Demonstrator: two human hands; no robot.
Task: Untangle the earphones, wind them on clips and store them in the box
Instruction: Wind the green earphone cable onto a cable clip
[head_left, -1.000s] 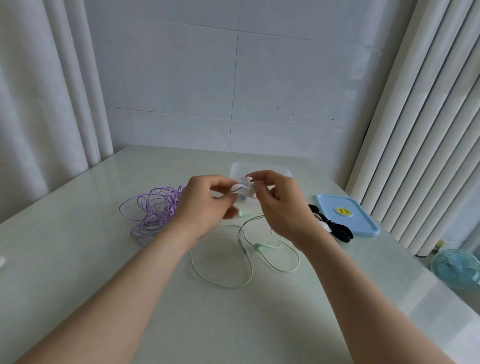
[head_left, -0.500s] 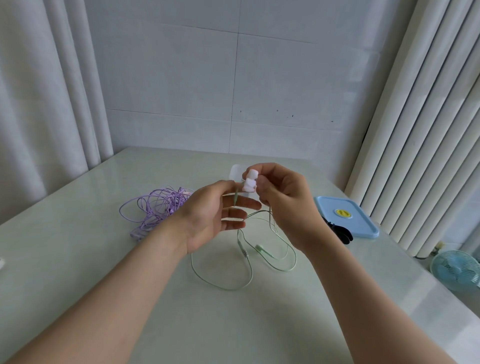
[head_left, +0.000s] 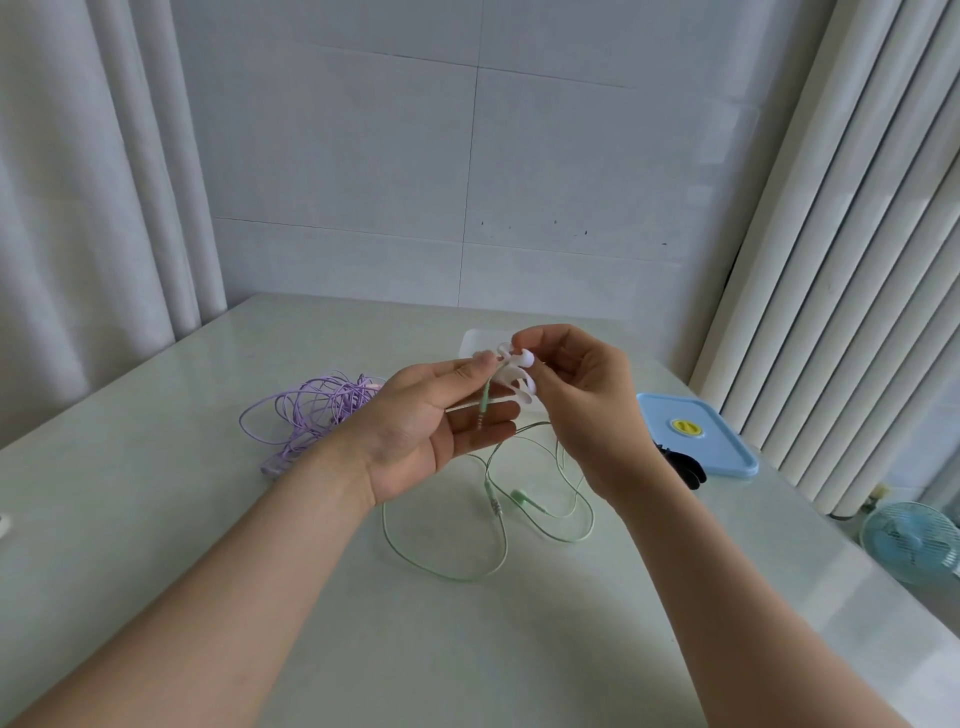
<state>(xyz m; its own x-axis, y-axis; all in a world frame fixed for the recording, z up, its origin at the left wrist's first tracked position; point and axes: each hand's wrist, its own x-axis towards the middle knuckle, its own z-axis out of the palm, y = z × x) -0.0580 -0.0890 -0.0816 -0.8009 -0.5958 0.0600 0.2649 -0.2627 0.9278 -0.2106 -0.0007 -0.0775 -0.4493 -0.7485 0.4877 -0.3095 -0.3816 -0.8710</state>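
The green earphones (head_left: 492, 499), light and limp, trail over the surface (head_left: 415, 649), their stiffer plug end, likely the surest hold, pinched in the left hand (head_left: 431, 421) beside the white clip (head_left: 511, 371) the right hand (head_left: 587, 410) grips.

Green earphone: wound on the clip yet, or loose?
Loose. The earphone lies in open loops on the table; the left hand pinches only its plug end beside the clip, held in the right hand.

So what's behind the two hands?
A clear box; only its far left corner shows. The left hand, right hand and white clip cover the rest, so its contents are hidden.
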